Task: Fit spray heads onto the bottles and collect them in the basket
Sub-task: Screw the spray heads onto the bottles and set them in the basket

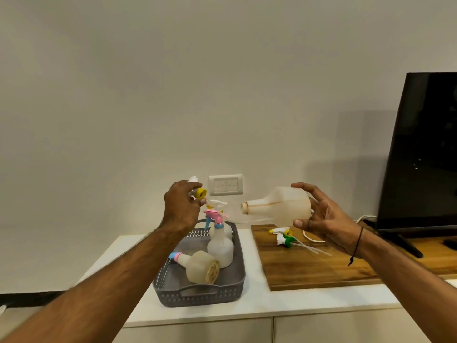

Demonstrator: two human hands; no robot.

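We hold both parts above grey perforated plastic basket [197,288]. Left hand [181,206] grips yellow-collared white spray head [199,191]; right hand [326,219] cradles translucent empty plastic bottle [279,206] by base. Bottle long axis horizontal, neck pointing left toward head, gap between. Dip tube faint, hard to trace. Basket holds capped bottles; green-yellow spare heads [284,236] lie on wooden board [309,268], white surface [272,305] beneath.

This looks like a home living room: a flat television [420,154] stands on a wooden board [316,268] atop a white cabinet counter [272,305] (a wall switch plate [225,184] behind).
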